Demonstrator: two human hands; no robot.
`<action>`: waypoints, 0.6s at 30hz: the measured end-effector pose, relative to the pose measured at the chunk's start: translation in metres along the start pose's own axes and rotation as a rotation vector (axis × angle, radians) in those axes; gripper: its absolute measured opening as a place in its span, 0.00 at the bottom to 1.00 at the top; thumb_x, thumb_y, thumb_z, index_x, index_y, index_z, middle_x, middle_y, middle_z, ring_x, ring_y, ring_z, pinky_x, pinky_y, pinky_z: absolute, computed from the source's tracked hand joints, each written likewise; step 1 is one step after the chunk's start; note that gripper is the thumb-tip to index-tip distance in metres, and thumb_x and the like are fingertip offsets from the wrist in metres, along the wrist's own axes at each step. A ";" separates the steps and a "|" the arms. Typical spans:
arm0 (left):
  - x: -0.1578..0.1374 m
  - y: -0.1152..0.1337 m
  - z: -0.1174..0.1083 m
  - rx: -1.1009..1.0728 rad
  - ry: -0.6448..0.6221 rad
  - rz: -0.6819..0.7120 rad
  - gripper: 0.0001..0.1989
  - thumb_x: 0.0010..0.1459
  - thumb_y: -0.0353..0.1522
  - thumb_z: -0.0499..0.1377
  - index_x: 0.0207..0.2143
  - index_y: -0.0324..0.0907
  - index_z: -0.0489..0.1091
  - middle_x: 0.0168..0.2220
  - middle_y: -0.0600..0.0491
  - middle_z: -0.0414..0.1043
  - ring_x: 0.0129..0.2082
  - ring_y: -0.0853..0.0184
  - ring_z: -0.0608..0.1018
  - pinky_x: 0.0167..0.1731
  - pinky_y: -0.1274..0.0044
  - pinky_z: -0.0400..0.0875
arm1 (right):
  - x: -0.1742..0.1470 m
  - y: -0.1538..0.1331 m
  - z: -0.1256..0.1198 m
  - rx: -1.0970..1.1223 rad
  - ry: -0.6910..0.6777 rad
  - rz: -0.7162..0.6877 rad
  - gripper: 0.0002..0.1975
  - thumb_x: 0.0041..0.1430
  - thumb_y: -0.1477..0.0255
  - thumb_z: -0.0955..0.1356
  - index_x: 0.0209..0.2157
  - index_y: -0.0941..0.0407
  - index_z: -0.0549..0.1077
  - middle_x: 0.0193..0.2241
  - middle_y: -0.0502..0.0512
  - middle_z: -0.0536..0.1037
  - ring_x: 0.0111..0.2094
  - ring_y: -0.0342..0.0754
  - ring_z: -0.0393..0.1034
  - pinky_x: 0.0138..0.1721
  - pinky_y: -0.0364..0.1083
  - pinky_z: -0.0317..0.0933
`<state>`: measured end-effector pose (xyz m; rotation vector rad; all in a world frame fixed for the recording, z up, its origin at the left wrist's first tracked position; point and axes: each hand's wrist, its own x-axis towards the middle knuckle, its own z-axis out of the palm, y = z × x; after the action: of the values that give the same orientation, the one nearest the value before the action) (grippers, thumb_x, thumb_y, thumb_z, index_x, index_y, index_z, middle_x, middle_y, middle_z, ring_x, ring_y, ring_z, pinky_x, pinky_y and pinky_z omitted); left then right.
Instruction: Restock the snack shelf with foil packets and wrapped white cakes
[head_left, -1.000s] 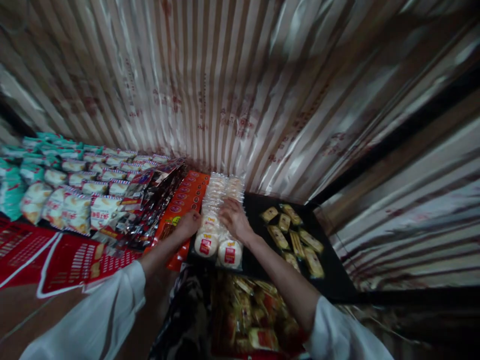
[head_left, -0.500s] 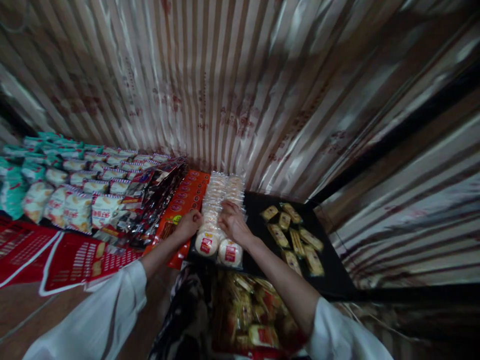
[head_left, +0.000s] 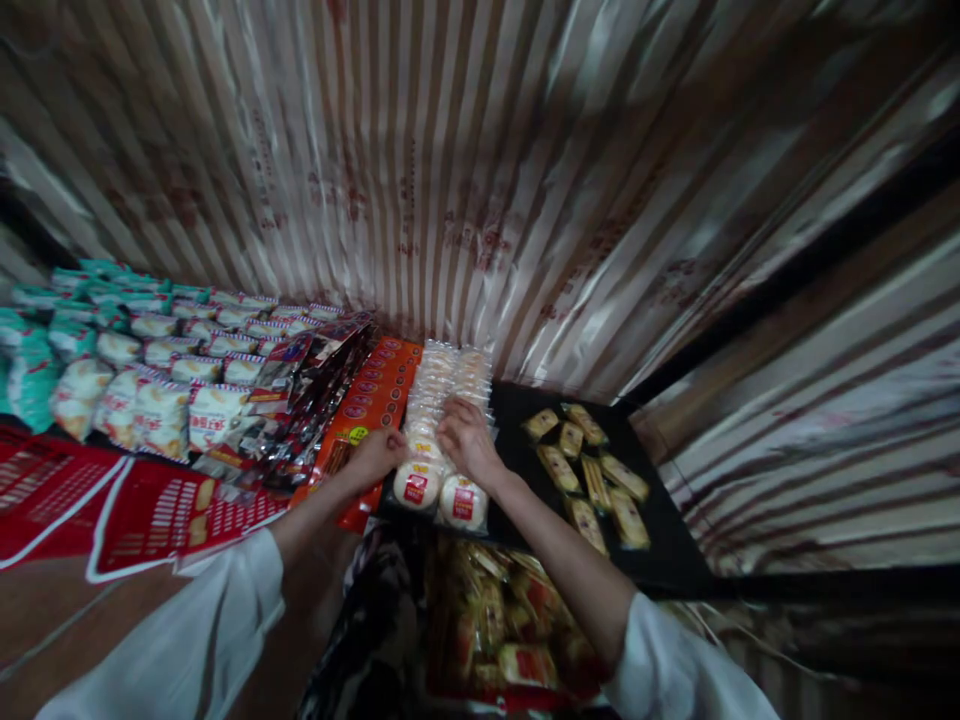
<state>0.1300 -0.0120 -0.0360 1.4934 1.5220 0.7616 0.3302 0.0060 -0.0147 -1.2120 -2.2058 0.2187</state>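
Observation:
Two rows of rice crackers [head_left: 417,486] in clear wrappers with red labels run back toward the curtain. At the left row's side is my left hand [head_left: 381,454], its fingers curled in and their tips pinching the edge of a packet. My right hand [head_left: 468,440] lies over the right row with bent fingers closed on the wrappers; its palm hides some of the packets beneath. The front packet of the right row [head_left: 463,502] stands with its label facing me. Left of the rows lies an orange package [head_left: 373,385], partly under my left wrist.
Yellow wrapped snacks [head_left: 595,485] lie scattered on the black shelf [head_left: 667,550] at right. Below, a bag [head_left: 517,665] holds more snacks. Dark red packets [head_left: 300,400], white bags [head_left: 214,412], green bags [head_left: 30,375] and a red basket [head_left: 180,520] stand left. A striped curtain [head_left: 420,180] hangs behind.
My right hand has shifted slightly left and up along the packets. The left hand stays at the left row, its fingertips closer to a packet. The view has moved slightly.

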 end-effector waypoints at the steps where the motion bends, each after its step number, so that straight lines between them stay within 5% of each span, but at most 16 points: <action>1: 0.000 0.000 0.001 -0.032 0.009 0.010 0.05 0.44 0.30 0.60 0.27 0.40 0.68 0.22 0.58 0.69 0.24 0.71 0.70 0.25 0.81 0.64 | -0.002 -0.001 -0.001 0.014 0.002 -0.006 0.03 0.54 0.74 0.67 0.31 0.56 0.73 0.48 0.62 0.71 0.55 0.56 0.57 0.55 0.59 0.54; 10: 0.001 0.006 0.009 -0.259 0.071 0.031 0.05 0.47 0.25 0.54 0.27 0.42 0.61 0.21 0.61 0.60 0.21 0.74 0.66 0.24 0.82 0.63 | -0.010 -0.003 -0.005 -0.029 -0.147 -0.016 0.01 0.49 0.74 0.70 0.26 0.57 0.74 0.53 0.62 0.67 0.58 0.59 0.52 0.55 0.61 0.53; 18: -0.020 0.015 -0.002 0.379 0.150 0.223 0.01 0.53 0.29 0.57 0.29 0.42 0.66 0.32 0.54 0.66 0.33 0.68 0.70 0.36 0.77 0.64 | -0.009 -0.008 0.001 0.010 -0.075 0.004 0.01 0.50 0.74 0.70 0.27 0.58 0.74 0.50 0.63 0.70 0.57 0.58 0.55 0.55 0.59 0.54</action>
<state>0.1337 -0.0300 -0.0192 1.9484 1.6988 0.7556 0.3281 -0.0059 -0.0162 -1.2207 -2.2639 0.2809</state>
